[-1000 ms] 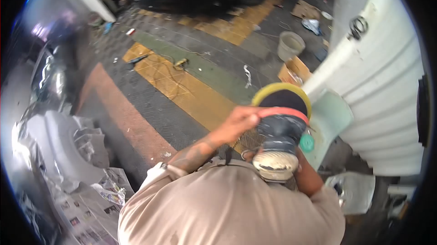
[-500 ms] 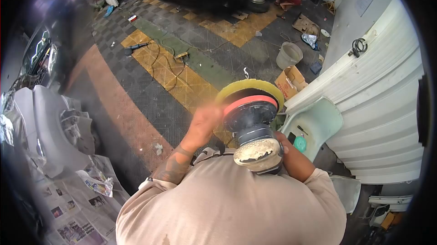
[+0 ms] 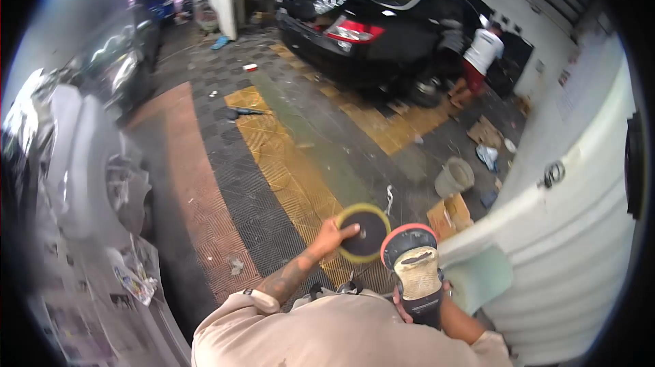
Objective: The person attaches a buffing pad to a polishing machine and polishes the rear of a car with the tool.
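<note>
My left hand [image 3: 333, 236] grips a round polishing pad [image 3: 364, 245] by its edge, thumb across its dark backing; the rim is yellow. To the right, my right hand [image 3: 401, 307] is wrapped round the body of an orbital polisher [image 3: 417, 278], mostly hidden behind it. The polisher's black backing plate [image 3: 402, 236] has a red edge and carries no pad. A small gap separates pad and plate.
A black car [image 3: 321, 46] stands ahead, with a person [image 3: 483, 53] beside it. A bucket [image 3: 455, 177], a cardboard box [image 3: 450, 215] and a pale green chair [image 3: 481, 275] are at right. A corded tool [image 3: 247, 112] lies on the floor. Grey bumper-like parts [image 3: 75, 155] stand at left.
The yellow-rimmed pad has come away from the polisher's plate and is now in my left hand. The polisher has tilted and dropped lower. My view has lifted; the person by the car stands upright.
</note>
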Available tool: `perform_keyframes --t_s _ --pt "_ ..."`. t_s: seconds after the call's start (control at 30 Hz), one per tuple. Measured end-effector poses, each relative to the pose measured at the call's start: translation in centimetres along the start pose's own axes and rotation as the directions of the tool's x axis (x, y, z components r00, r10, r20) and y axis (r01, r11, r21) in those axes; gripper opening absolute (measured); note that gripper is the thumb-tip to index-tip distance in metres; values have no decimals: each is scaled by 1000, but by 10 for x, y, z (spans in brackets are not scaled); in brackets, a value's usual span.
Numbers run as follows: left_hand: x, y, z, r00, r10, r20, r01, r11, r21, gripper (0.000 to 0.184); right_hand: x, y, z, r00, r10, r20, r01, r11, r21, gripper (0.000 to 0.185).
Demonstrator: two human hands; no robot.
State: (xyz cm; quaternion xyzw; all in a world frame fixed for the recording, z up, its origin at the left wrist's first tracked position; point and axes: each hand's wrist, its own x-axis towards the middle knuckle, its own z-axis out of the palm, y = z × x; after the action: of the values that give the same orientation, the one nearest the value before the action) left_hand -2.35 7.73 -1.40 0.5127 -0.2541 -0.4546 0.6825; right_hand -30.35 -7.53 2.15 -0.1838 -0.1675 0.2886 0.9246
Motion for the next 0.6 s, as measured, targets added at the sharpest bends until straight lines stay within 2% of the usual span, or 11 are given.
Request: perform_keyframes --t_s 0.03,0.1,0.13,0.17,0.23,0.27,0.37,0.4,0.43,0.53,0.6 --pt "-8 -12 -1 1000 20 4 -20 1000 -23 39 -4 2 -4 997 -69 -29 70 997 24 119" --pt "-27 -28 2 999 -47 4 48 995 -92 37 -7 9 -18 989 -148 -22 150 985 85 119" --pt "-31 -49 0 999 -50 -15 48 995 -85 40 -1 5 -23 987 -162 8 160 979 122 119" --pt "-53 -22 2 999 -38 -20 39 999 5 45 5 1 -27 984 -176 38 168 973 160 120" --pt "-71 -2 12 993 -118 16 116 987 114 48 8 -20 -41 983 -96 155 59 973 224 119" --pt "-79 -2 19 992 -111 65 107 992 61 46 6 -31 -49 983 -85 160 48 974 223 119" --pt "-92 -11 31 971 -211 114 193 969 153 42 4 -46 -69 960 4 280 -64 976 206 121" --pt "-93 -21 30 962 -247 115 243 969 49 42 4 -47 -68 959 7 285 -73 973 221 121" --pt "-91 -32 27 955 -272 122 280 958 -57 42 2 -51 -65 978 -11 207 -32 978 206 122" --pt "-69 -28 15 968 -163 -193 102 952 -289 39 -2 -69 -63 999 -10 37 6 996 93 124" --pt "-51 -16 5 928 -131 -349 -20 917 -398 39 11 -81 -61 997 71 -37 -70 997 10 125"
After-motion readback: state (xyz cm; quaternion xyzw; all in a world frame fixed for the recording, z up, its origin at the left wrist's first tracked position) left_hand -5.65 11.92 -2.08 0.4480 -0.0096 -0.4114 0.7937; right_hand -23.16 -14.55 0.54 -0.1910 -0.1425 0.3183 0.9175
